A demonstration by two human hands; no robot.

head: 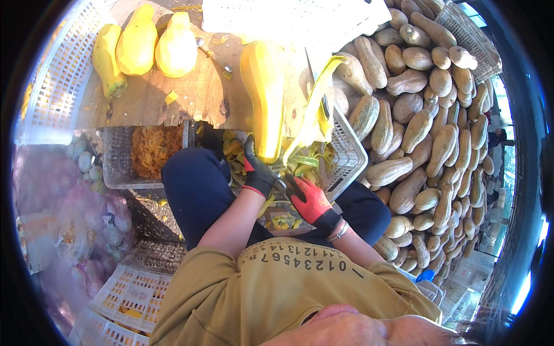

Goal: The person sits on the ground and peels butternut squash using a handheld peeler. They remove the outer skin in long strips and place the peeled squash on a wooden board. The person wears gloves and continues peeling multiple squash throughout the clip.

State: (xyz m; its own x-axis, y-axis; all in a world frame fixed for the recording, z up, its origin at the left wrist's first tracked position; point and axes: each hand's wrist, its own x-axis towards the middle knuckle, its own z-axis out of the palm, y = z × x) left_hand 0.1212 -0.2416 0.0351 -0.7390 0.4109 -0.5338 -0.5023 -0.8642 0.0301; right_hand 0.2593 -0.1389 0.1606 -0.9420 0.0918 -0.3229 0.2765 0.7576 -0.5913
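A long, peeled yellow squash (264, 95) lies lengthwise on a wooden board, its near end overhanging the edge. Against that end's left side rests the thumb of my left hand (258, 171), in a black and red glove; its other fingers are mostly hidden. My right hand (309, 197), gloved alike, closes around a metal bladed tool (279, 181), whose strip of metal spans the gap to my left hand. Whether the left fingers grip the tool or the squash is unclear. A long peel strip (314, 104) arches up beside the squash, above a plastic crate (352, 145) of peelings.
Three yellow squashes (136, 45) stand on the board's (194, 95) far left. Metal bolts (228, 68) poke up from the wood. A crate (117, 155) of orange pulp sits below left. Unpeeled squashes (409, 181) are heaped on the right. White crates (56, 95) flank the board.
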